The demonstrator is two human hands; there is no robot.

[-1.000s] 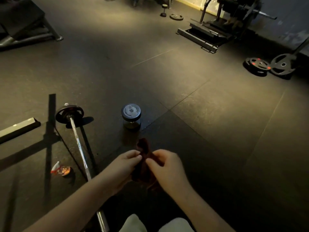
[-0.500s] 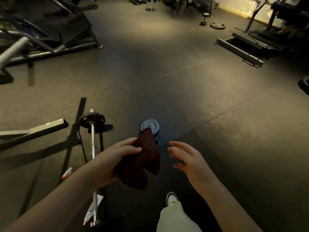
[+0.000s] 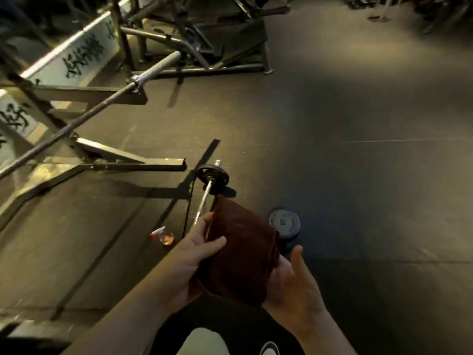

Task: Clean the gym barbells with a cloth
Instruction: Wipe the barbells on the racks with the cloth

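A dark red cloth (image 3: 240, 254) is held folded between both hands in front of me. My left hand (image 3: 194, 254) grips its left edge, thumb across the front. My right hand (image 3: 294, 280) lies under the cloth's right side with its palm up and thumb raised. A chrome barbell (image 3: 203, 201) lies on the floor just beyond the cloth, with a small black plate (image 3: 213, 172) on its far end. The near part of the bar is hidden behind my left hand and the cloth.
A round 20 weight (image 3: 284, 222) lies on the floor right of the cloth. A small spray bottle (image 3: 162, 235) lies left of the bar. A rack frame (image 3: 102, 162) with a long bar (image 3: 84, 116) fills the left. More machines stand at the back.
The view swung left, bringing the rack into sight. My right hand, apart from the cloth half a second ago, now lies under it; the cloth is spread wider.
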